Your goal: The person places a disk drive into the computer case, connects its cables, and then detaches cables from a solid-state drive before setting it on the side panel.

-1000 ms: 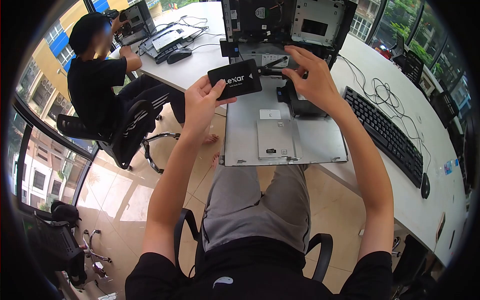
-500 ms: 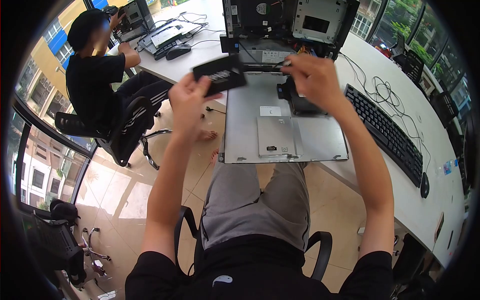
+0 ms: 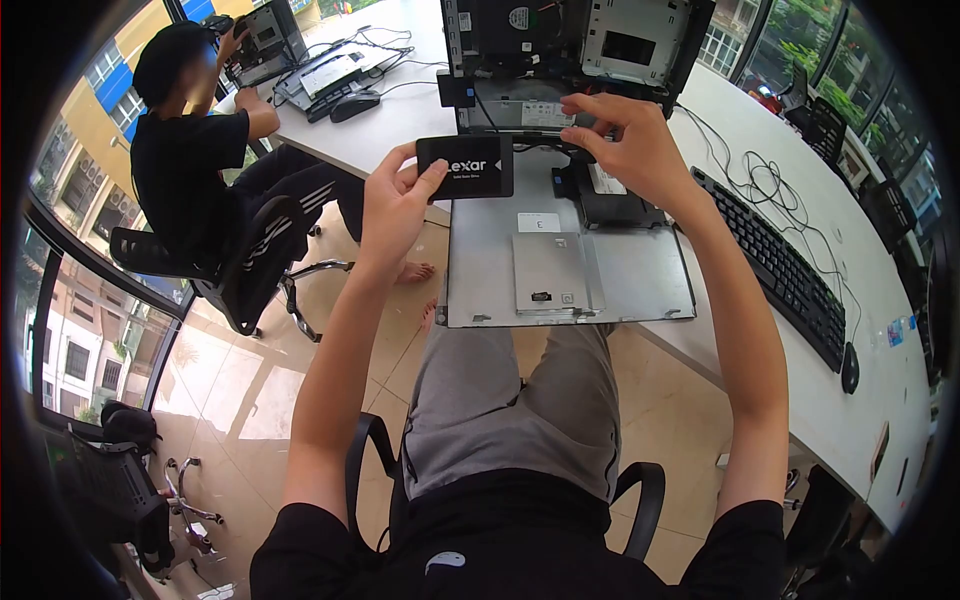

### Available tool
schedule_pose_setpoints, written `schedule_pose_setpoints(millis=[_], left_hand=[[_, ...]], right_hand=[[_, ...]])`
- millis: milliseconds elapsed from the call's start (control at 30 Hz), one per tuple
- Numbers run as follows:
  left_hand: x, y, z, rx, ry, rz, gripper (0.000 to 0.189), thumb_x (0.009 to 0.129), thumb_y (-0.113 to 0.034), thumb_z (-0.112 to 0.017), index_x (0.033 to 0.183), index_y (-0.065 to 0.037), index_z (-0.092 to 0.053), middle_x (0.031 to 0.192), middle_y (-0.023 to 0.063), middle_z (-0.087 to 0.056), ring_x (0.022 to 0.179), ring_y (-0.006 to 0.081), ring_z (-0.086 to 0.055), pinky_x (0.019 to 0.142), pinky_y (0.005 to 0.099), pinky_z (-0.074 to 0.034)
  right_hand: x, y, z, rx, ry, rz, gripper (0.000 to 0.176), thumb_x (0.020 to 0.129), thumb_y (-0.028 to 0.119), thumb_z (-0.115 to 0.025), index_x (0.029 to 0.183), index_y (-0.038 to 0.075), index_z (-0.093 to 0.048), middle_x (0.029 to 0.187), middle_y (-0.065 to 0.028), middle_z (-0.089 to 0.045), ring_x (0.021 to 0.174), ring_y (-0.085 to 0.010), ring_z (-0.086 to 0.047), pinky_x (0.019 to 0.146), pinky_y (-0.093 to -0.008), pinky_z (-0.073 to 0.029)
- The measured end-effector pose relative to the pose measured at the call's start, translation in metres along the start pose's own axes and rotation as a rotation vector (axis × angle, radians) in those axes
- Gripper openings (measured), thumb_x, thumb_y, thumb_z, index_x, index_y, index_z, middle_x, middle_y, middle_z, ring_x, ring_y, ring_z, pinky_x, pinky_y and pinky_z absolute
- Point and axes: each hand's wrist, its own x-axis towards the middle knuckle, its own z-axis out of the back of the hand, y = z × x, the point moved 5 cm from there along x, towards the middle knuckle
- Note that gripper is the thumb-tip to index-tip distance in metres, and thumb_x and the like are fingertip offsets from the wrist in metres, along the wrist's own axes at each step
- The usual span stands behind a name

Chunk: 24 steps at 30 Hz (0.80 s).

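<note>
My left hand (image 3: 398, 208) grips a black Lexar solid state drive (image 3: 478, 182) by its left end, with the label side towards me. To the right of the drive, my right hand (image 3: 635, 150) hovers with its thumb and index finger apart and nothing visible between them. Below that hand a black drive bracket (image 3: 618, 208) rests on a metal side panel (image 3: 480, 270). Behind both hands is the open computer case (image 3: 545, 85), with dark cables (image 3: 545, 147) along its near edge.
A keyboard (image 3: 775, 265), a mouse (image 3: 849, 370) and tangled cables (image 3: 765, 195) lie on the white table (image 3: 870, 430) at right. Another person (image 3: 185, 150) sits at left, hands on another computer case (image 3: 268, 45). The panel overhangs the table's front edge.
My left hand has moved the drive right and slightly down, turning it nearly level. The fingers of my right hand have spread and shifted slightly up.
</note>
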Motion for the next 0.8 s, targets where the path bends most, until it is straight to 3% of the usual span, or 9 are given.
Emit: schedule_pose_setpoints(millis=[33, 200, 300, 333, 433, 533, 633, 767, 800], left_hand=[[0.001, 0.006, -0.002, -0.01, -0.006, 0.004, 0.035, 0.107, -0.013, -0.07, 0.134, 0.007, -0.061, 0.099, 0.0137, -0.081, 0.087, 0.0095, -0.071, 0.075, 0.0218, -0.051], [0.005, 0.023, -0.011, 0.139, 0.039, 0.056, 0.046, 0.102, -0.014, -0.073, 0.143, 0.001, -0.057, 0.094, 0.0128, -0.082, 0.074, 0.0095, -0.066, 0.071, 0.0252, -0.049], [0.005, 0.016, -0.022, 0.357, 0.11, 0.062, 0.049, 0.105, -0.01, -0.069, 0.149, 0.003, -0.051, 0.103, 0.0171, -0.082, 0.094, 0.0126, -0.074, 0.086, 0.0254, -0.055], [0.006, 0.021, -0.024, 0.38, 0.074, 0.012, 0.047, 0.103, -0.015, -0.071, 0.146, 0.0, -0.058, 0.09, 0.0107, -0.082, 0.08, 0.0119, -0.072, 0.081, 0.0251, -0.054], [0.002, -0.004, -0.035, 0.696, 0.093, 0.046, 0.041, 0.101, -0.024, -0.074, 0.136, -0.005, -0.069, 0.089, 0.0095, -0.079, 0.081, 0.0176, -0.07, 0.082, 0.0291, -0.054], [0.003, 0.002, -0.038, 0.974, 0.019, -0.154, 0.04, 0.097, -0.032, -0.076, 0.129, -0.008, -0.076, 0.096, 0.0122, -0.075, 0.095, 0.0283, -0.067, 0.09, 0.0363, -0.054], [-0.001, 0.005, -0.04, 1.076, 0.014, -0.228, 0.044, 0.096, -0.035, -0.078, 0.13, -0.008, -0.076, 0.113, 0.0159, -0.073, 0.114, 0.0363, -0.061, 0.099, 0.0431, -0.052], [-0.01, -0.002, -0.042, 1.092, -0.035, -0.446, 0.041, 0.096, -0.033, -0.079, 0.127, -0.007, -0.077, 0.122, 0.0158, -0.071, 0.116, 0.0385, -0.06, 0.104, 0.0452, -0.05], [-0.011, -0.006, -0.044, 1.054, -0.008, -0.461, 0.039, 0.096, -0.031, -0.079, 0.126, -0.007, -0.077, 0.123, 0.0158, -0.071, 0.117, 0.0385, -0.06, 0.105, 0.0451, -0.05]], right_hand=[[-0.001, 0.001, 0.002, -0.005, 0.013, -0.007, 0.035, 0.097, 0.019, -0.08, 0.129, 0.005, -0.078, 0.109, -0.006, -0.082, 0.066, -0.0097, -0.058, 0.063, -0.0271, -0.05], [0.002, -0.008, 0.028, -0.198, 0.028, -0.136, 0.031, 0.098, 0.027, -0.079, 0.118, 0.004, -0.083, 0.099, -0.0108, -0.082, 0.072, -0.0138, -0.065, 0.069, -0.031, -0.052], [0.0, -0.023, 0.036, -0.274, 0.091, -0.24, 0.029, 0.098, 0.031, -0.078, 0.111, 0.006, -0.085, 0.093, -0.0134, -0.081, 0.079, -0.0215, -0.071, 0.077, -0.0353, -0.056], [-0.002, -0.027, 0.037, -0.301, 0.118, -0.258, 0.029, 0.097, 0.032, -0.077, 0.108, 0.007, -0.086, 0.092, -0.0138, -0.081, 0.08, -0.0255, -0.074, 0.079, -0.0379, -0.058], [-0.004, -0.038, 0.034, -0.353, 0.194, -0.278, 0.028, 0.096, 0.035, -0.078, 0.105, 0.009, -0.087, 0.092, -0.0142, -0.081, 0.081, -0.0298, -0.077, 0.081, -0.0405, -0.06], [-0.005, -0.031, 0.034, -0.379, 0.26, -0.338, 0.028, 0.096, 0.032, -0.079, 0.105, 0.006, -0.086, 0.091, -0.0157, -0.081, 0.081, -0.0278, -0.075, 0.083, -0.0401, -0.059], [-0.007, -0.034, 0.036, -0.392, 0.288, -0.359, 0.028, 0.096, 0.03, -0.08, 0.104, 0.004, -0.086, 0.091, -0.0163, -0.081, 0.081, -0.027, -0.074, 0.084, -0.0395, -0.058], [-0.006, -0.043, 0.047, -0.427, 0.368, -0.304, 0.041, 0.089, 0.041, -0.084, 0.109, 0.006, -0.086, 0.096, -0.0157, -0.081, 0.091, -0.0317, -0.079, 0.088, -0.0401, -0.061], [-0.009, -0.042, 0.051, -0.44, 0.407, -0.316, 0.049, 0.084, 0.043, -0.088, 0.115, 0.005, -0.084, 0.106, -0.0167, -0.08, 0.097, -0.0312, -0.077, 0.091, -0.04, -0.06]])
